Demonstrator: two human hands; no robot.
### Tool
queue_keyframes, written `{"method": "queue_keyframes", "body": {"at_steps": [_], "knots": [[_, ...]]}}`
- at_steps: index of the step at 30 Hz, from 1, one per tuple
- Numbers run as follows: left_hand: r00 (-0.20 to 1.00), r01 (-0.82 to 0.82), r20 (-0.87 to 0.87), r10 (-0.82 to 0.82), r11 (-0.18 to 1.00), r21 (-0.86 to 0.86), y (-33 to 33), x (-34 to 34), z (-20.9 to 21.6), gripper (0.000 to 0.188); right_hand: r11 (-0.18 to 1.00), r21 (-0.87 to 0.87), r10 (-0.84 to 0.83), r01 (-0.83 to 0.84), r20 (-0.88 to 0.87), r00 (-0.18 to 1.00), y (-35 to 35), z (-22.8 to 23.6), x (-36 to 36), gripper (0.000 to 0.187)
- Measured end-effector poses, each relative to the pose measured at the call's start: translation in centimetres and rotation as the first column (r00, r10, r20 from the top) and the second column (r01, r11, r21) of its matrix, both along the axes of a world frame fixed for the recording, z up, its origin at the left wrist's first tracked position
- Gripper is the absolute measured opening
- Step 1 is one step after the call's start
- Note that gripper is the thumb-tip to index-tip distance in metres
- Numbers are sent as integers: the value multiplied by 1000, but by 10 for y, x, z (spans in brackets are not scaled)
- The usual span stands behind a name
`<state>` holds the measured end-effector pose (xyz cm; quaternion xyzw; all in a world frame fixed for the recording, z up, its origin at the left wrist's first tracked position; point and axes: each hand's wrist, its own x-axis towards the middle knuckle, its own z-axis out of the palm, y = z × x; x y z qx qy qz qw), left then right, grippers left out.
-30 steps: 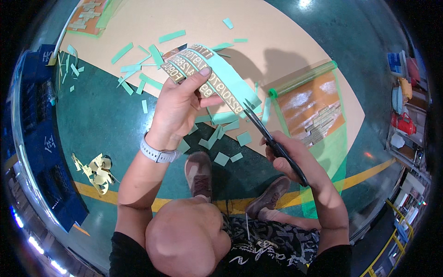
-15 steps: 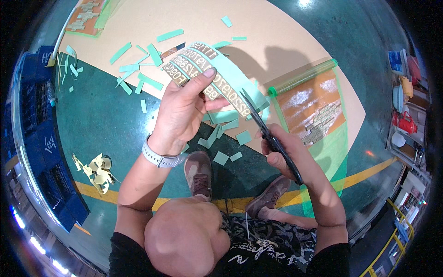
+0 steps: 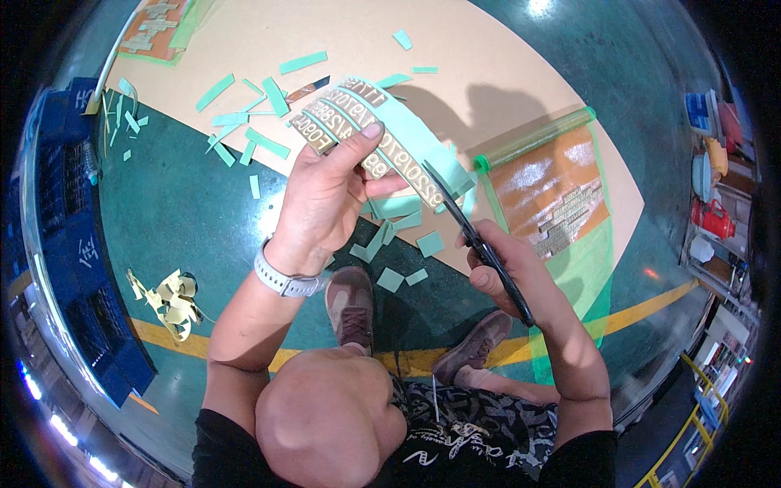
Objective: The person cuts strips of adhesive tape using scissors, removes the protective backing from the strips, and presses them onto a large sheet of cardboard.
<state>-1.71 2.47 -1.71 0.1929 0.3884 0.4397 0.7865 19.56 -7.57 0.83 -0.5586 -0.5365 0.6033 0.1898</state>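
My left hand [image 3: 325, 187] pinches a curved, green-backed sheet [image 3: 423, 134] between thumb and fingers. Rows of raised, mirror-reversed digits run along its strips, and part of them is covered by my thumb. My right hand [image 3: 512, 264] is wrapped round a pair of black scissors [image 3: 460, 218]. The blades lie at the sheet's lower right end, by the last digits of the longest row; how far apart they are is hard to make out. Below the sheet, loose green offcuts [image 3: 430, 243] lie on the board and the floor.
More green scraps [image 3: 267, 143] are strewn over the tan board [image 3: 521, 57]. An orange plate [image 3: 561, 183] with raised strips and green film lies at the right. Crumpled cream peelings [image 3: 175, 301] sit on the green floor. Blue crates [image 3: 85, 252] stand at the far left.
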Motion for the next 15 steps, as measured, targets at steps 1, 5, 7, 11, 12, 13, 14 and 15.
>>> {"method": "queue_keyframes", "body": {"at_steps": [1,5,7,11,12,13,14,15], "knots": [[1000,1,-1,-1,1000,-3,0,0,0,29,1000,7,-1,1,0,1000,-1,-1,0,54],[1000,4,1,-4,1000,4,-1,0,0,30,1000,3,-6,6,43,999,-1,2,0,51],[1000,-2,-3,2,1000,7,-1,0,1,30,1000,-2,-12,12,49,999,-1,2,-1,50],[1000,-3,-4,3,1000,4,-1,1,2,30,1000,-11,-9,9,61,998,-1,4,0,48],[1000,-3,-4,3,1000,8,-1,0,2,30,1000,-2,-2,2,73,997,-1,4,1,48],[1000,-3,-5,3,1000,13,-1,0,1,30,1000,8,4,-5,85,996,-1,5,1,48],[1000,-3,-4,3,1000,15,-1,0,1,30,1000,12,10,-11,93,996,0,6,1,47],[1000,-1,-1,1,1000,18,-1,0,1,30,1000,17,15,-17,102,995,0,7,1,47]]}}
